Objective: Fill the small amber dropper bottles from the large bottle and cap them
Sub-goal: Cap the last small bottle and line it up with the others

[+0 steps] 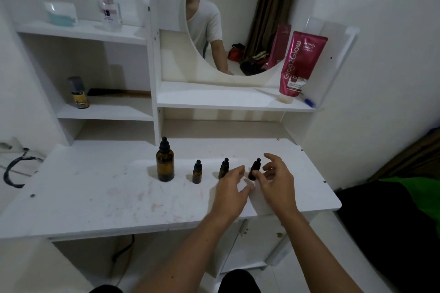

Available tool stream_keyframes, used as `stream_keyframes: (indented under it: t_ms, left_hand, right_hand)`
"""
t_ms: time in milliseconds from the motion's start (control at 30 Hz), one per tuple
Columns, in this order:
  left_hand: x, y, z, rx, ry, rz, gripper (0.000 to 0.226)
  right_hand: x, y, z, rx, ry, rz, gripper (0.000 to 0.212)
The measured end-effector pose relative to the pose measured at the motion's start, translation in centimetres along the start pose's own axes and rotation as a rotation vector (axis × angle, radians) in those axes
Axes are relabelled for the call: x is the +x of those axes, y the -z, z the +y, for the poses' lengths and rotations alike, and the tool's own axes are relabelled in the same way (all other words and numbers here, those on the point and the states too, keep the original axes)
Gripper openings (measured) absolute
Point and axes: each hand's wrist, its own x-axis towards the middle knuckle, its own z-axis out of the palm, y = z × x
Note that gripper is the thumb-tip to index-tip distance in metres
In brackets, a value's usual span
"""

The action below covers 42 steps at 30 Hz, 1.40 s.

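Near the middle of the frame, on the white dressing table (95, 197), four amber bottles stand in a row. The large amber bottle (165, 162) is leftmost, upright, its black dropper cap pointing straight up. Just right of it stands a small dropper bottle (197, 172), also upright and capped. A second small bottle (224, 169) stands next, partly hidden behind the left hand (232, 188), whose fingers are spread and relaxed, holding nothing; whether they touch that bottle cannot be told. The third small bottle (254, 169) leans, its long axis tilted so the cap points up and to the right. The right hand (276, 178) pinches its lower body with the thumb, the other fingers curved loosely apart beyond it.

On the shelf at the upper right stands a pink tube (301, 64), beside the round mirror (250, 19).
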Motion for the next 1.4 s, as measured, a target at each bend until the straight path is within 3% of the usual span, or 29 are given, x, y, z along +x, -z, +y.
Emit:
stream_keyframes:
  t_ms: [200, 367, 467, 600, 767, 900, 1133, 1267, 1400]
  left_hand:
    - [-4.0, 5.0, -0.4, 0.017, -0.04, -0.17, 0.052]
    - [-5.8, 9.7, -0.6, -0.005, -0.007, -0.27, 0.048]
    - [-6.3, 13.3, -1.4, -0.062, 0.051, -0.167, 0.034]
    - [-6.1, 17.7, -2.8, -0.025, 0.078, 0.107, 0.018]
    - [-3.7, 19.6, -4.0, 0.017, 0.117, 0.377, 0.042]
    - [-1.6, 19.0, -5.1, 0.032, 0.127, 0.308, 0.064]
    - [-0.8, 19.1, -6.2, 0.108, 0.066, 0.231, 0.041]
    - [-0.9, 18.9, -6.3, 0.086, 0.073, 0.235, 0.042]
    - [-0.8, 18.8, -6.6, 0.13, 0.083, 0.253, 0.046]
  right_hand:
    - [-1.7, -0.5, -3.6, -0.042, 0.043, 0.21, 0.055]
    - [-2.9, -3.3, -8.1, 0.012, 0.174, 0.212, 0.041]
    - [-2.9, -5.5, -10.4, 0.054, 0.245, 0.12, 0.037]
    - [-2.1, -8.2, -13.4, 0.072, 0.374, -0.064, 0.038]
    - [-0.8, -10.7, -16.4, 0.059, 0.372, -0.262, 0.044]
    - [-0.1, -12.1, -17.6, 0.028, 0.279, -0.397, 0.044]
    - [-0.3, -13.3, -17.8, 0.072, 0.177, -0.309, 0.017]
    - [-0.5, -13.5, -17.8, 0.075, 0.123, -0.242, 0.034]
    - [-0.6, -13.1, -18.0, 0.131, 0.2, -0.287, 0.03]
